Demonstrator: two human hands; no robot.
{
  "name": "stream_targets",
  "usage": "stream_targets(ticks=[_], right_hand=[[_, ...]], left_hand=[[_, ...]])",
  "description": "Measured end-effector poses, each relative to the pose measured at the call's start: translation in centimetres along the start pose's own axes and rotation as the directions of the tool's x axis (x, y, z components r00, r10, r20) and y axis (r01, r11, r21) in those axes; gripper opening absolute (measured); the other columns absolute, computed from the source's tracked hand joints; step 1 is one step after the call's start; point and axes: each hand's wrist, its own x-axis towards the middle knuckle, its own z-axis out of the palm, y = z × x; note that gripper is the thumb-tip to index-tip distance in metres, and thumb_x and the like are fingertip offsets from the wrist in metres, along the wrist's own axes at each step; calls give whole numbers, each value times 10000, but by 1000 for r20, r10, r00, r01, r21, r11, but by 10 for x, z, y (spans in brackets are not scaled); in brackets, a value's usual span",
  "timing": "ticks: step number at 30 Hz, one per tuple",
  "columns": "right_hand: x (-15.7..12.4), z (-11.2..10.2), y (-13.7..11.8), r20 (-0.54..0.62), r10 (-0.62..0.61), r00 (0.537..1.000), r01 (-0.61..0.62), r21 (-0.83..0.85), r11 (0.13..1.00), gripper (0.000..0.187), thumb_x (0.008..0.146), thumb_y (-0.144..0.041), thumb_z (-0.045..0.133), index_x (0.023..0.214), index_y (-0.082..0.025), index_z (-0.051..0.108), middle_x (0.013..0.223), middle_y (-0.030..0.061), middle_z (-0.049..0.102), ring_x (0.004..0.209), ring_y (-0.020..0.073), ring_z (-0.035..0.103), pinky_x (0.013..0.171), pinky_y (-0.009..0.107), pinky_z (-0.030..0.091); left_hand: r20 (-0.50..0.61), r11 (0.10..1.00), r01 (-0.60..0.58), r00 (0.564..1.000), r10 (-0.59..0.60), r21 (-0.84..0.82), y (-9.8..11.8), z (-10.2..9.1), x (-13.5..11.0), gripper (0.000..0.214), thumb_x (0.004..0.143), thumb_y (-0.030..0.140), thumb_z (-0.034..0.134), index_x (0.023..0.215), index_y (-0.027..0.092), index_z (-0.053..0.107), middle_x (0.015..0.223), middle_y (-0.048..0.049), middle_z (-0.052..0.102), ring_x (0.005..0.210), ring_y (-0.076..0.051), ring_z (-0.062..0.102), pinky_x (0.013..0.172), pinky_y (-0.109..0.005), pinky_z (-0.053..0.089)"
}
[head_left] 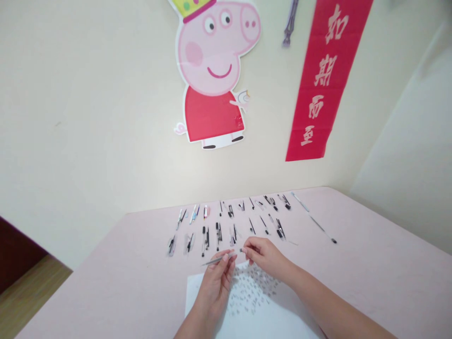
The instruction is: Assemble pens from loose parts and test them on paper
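My left hand (216, 282) is closed round a thin pen refill (217, 259) that points left and slightly down. My right hand (264, 256) pinches a tiny dark part (242, 250) at its fingertips, close to the refill's right end. Both hands hover over a white sheet (205, 292) strewn with several small clear and silvery parts (252, 287). Just beyond the hands, pen parts (219, 233) lie in two rows on the pink table (134, 282).
A long clear pen barrel (299, 201) and a black-tipped refill (323, 230) lie at the right end of the rows. The table meets a cream wall with a cartoon pig sticker (213, 75) and a red banner (325, 80). Wooden floor (24, 296) shows at left.
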Motion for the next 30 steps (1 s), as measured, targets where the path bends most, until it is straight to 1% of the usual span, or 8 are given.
stream_targets(ticks=[4, 10, 14, 18, 26, 30], right_hand=[[1, 1, 0, -8, 14, 1000, -13, 49, 999, 102, 781, -209, 510, 693, -168, 541, 588, -19, 537, 529, 114, 545, 519, 215, 414], [2, 1, 3, -26, -19, 999, 21, 77, 997, 31, 740, -159, 539, 718, -170, 558, 612, -17, 559, 558, 114, 549, 541, 219, 424], [2, 2, 3, -37, -37, 999, 39, 58, 998, 41, 733, -145, 539, 731, -172, 569, 627, -12, 576, 573, 116, 557, 553, 221, 429], [1, 1, -1, -37, -30, 999, 32, 64, 997, 40, 731, -141, 537, 724, -169, 566, 620, -9, 576, 568, 119, 559, 547, 223, 430], [1, 0, 1, -22, -10, 1000, 11, 55, 998, 36, 740, -165, 538, 714, -167, 564, 596, -13, 567, 542, 116, 551, 526, 218, 420], [1, -2, 1, -4, -19, 1000, 19, 10, 1000, 91, 768, -203, 526, 692, -166, 556, 580, -14, 559, 531, 115, 544, 515, 213, 405]], left_hand=[[-7, 1000, -6, 1000, 6, -3, -1, 0, 0, 117, 775, 10, 566, 802, 93, 644, 807, -84, 708, 725, -121, 681, 639, -169, 563], [-23, 1000, -5, 1000, 5, 0, -2, -2, 1, 113, 775, 16, 567, 783, 97, 646, 775, -73, 709, 715, -120, 681, 632, -165, 562], [-21, 1000, 0, 1000, 0, -5, -2, -2, 1, 114, 778, 17, 564, 782, 97, 646, 774, -75, 711, 699, -115, 680, 611, -157, 560], [-15, 1000, -5, 1000, 5, -8, -1, 0, 0, 121, 778, 9, 560, 779, 94, 646, 753, -66, 706, 683, -106, 677, 605, -148, 556], [6, 1000, -3, 1000, 3, 15, 0, 1, -1, 127, 785, 10, 550, 795, 94, 646, 805, -74, 706, 720, -111, 677, 642, -160, 559], [-2, 1000, 5, 1000, -5, 27, 1, 1, -2, 139, 788, 3, 540, 795, 94, 645, 812, -77, 703, 724, -110, 676, 652, -160, 557]])
